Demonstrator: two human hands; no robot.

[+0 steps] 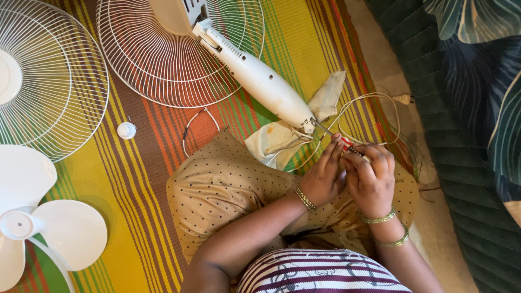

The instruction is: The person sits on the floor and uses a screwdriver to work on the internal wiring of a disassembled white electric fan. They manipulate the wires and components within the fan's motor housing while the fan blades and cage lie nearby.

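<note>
My left hand and my right hand meet over my knee, both closed around a small screwdriver with a red handle. Its metal tip points at the lower end of the white fan body, which lies slanted across the striped mat. A thin white cord loops from that end past my hands. A pale cloth lies under the fan's end.
Two white wire fan guards lie on the mat at the upper left. White fan blades rest at the lower left, a small white cap near them. Dark patterned fabric fills the right side.
</note>
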